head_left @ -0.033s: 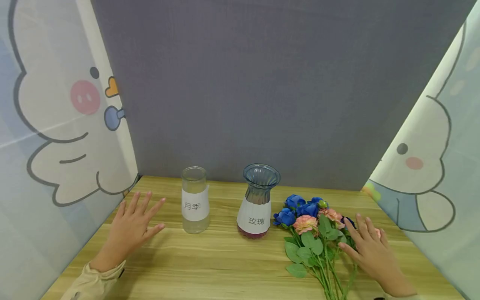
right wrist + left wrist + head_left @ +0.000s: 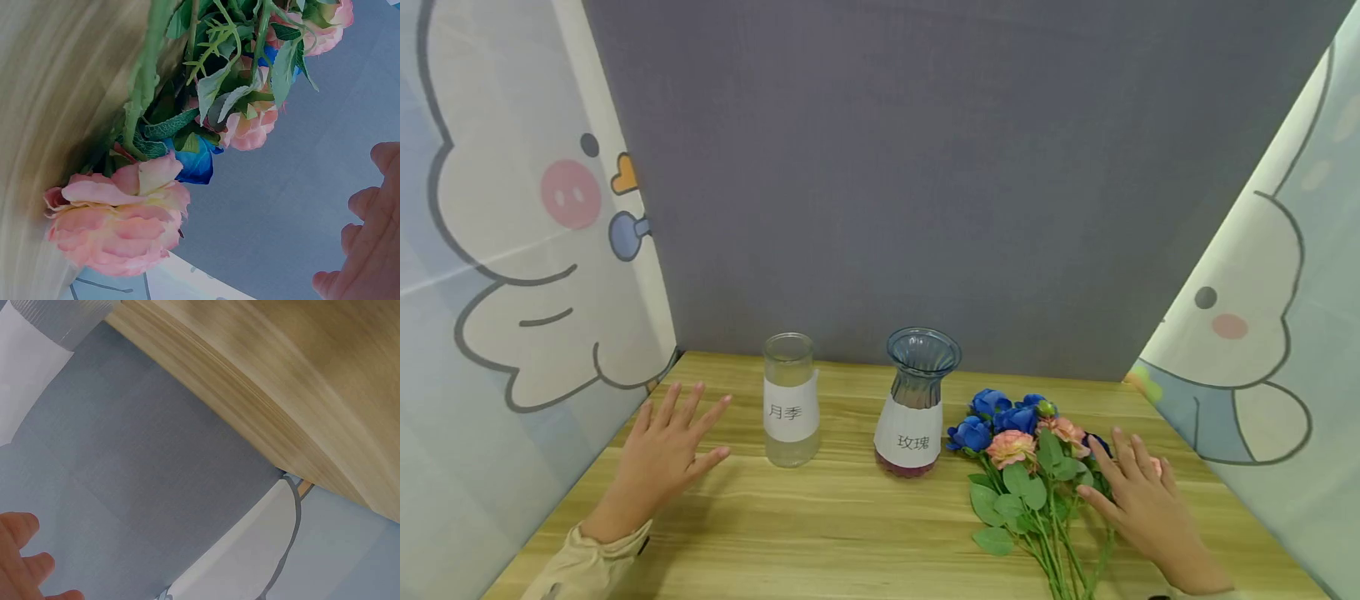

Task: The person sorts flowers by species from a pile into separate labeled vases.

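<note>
My left hand (image 2: 666, 457) hovers with spread fingers over the left of the table, left of a straight clear glass vase (image 2: 788, 454) wrapped in a white label. The left wrist view catches its fingertips (image 2: 22, 528) and part of that vase (image 2: 59, 325). To the right, a flared bluish vase (image 2: 922, 387) with a purplish base carries another white label. Beside it lies a bunch of long-stemmed flowers, with blue roses (image 2: 972, 433) and pink blooms (image 2: 1011, 449). My right hand (image 2: 1146, 510), fingers straight, is above the bunch's right side, partly covering a pink bloom (image 2: 119, 219).
The wooden table (image 2: 850, 533) meets a grey upright panel (image 2: 880, 183) at its back. Pale cartoon-printed cloths stand along the left (image 2: 512, 250) and right sides (image 2: 1262, 275). Green stems (image 2: 1052, 554) run toward the near edge.
</note>
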Available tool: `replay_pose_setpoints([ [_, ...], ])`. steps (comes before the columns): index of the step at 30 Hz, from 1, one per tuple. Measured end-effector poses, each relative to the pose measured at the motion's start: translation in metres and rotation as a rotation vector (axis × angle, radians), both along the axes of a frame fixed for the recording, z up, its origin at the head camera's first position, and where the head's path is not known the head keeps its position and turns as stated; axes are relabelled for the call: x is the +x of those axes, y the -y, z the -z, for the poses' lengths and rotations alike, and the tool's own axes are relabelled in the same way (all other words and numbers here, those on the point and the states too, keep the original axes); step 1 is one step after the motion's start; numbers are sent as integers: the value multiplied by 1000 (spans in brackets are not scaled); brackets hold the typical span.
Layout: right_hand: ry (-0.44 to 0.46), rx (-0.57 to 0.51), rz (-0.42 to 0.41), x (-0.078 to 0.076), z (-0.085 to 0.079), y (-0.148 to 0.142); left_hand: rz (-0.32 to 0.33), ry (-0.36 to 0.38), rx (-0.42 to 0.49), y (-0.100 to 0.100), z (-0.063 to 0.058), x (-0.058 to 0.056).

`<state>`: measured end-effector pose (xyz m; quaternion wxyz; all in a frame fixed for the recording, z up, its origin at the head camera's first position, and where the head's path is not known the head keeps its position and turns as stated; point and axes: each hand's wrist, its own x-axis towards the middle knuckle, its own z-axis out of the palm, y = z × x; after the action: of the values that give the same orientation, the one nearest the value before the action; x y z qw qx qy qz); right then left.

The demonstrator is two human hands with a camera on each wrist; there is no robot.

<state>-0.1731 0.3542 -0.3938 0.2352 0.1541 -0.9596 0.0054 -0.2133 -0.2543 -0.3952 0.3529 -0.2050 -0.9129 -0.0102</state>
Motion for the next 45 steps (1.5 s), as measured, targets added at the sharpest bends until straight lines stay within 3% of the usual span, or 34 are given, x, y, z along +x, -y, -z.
replay_pose_setpoints([
  [12, 71, -56, 5, 0, -4, 4, -7, 27, -7, -1, -6, 1],
  [20, 81, -136, -17, 0, -9, 7, -15, 97, -3, -4, -14, 2],
  [23, 62, -167, -31, 0, -10, 7, 14, 181, 21, -6, -17, 2],
  [27, 85, -255, -55, -1, -14, 10, 122, 258, 113, -9, -19, -2],
  [32, 220, -423, -32, 0, -24, 19, 239, 227, 205, -11, -22, -7],
  [37, 295, -475, 32, 4, -29, 29, 285, 191, 246, -13, -22, -12],
  [45, 372, -637, 118, 6, -30, 41, 358, 50, 294, -21, -22, -26],
])
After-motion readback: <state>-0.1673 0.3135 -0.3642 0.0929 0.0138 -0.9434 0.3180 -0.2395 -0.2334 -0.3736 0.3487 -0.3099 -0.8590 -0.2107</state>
